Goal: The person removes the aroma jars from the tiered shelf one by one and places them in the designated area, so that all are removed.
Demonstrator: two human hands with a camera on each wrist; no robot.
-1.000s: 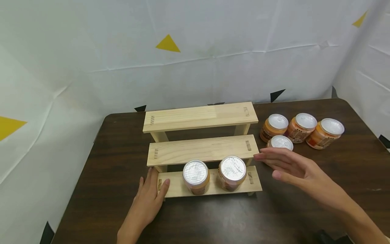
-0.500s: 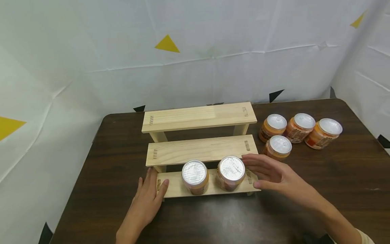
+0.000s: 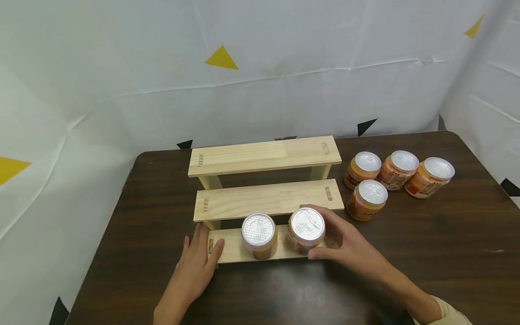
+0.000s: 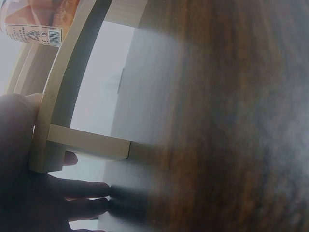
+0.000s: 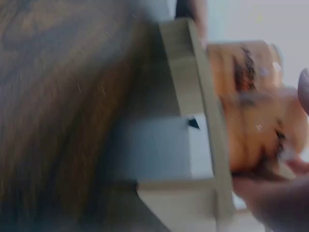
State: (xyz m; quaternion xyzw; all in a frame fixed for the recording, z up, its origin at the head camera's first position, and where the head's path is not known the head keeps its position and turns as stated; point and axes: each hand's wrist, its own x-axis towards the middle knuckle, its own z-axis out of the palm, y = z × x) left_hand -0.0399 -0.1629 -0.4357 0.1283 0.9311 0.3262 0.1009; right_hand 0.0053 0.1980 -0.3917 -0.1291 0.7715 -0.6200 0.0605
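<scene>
In the head view, a three-step wooden rack stands on the dark table. Two orange jars with silver lids stand upright on its lowest step: a left jar and a right jar. My right hand holds the right jar, thumb at the front and fingers round the back; the blurred right wrist view shows this jar beside the fingers. My left hand holds the lowest step's left end. In the left wrist view its thumb lies over the board, one fingertip shows beneath, and other fingers reach down.
Several more silver-lidded jars stand on the table right of the rack, the nearest jar close to the middle step. A white sheet with yellow and black triangles hangs behind the table and at its sides.
My right hand has moved left from beside the rack onto the right jar, uncovering the nearest loose jar. The left hand stays on the rack's end.
</scene>
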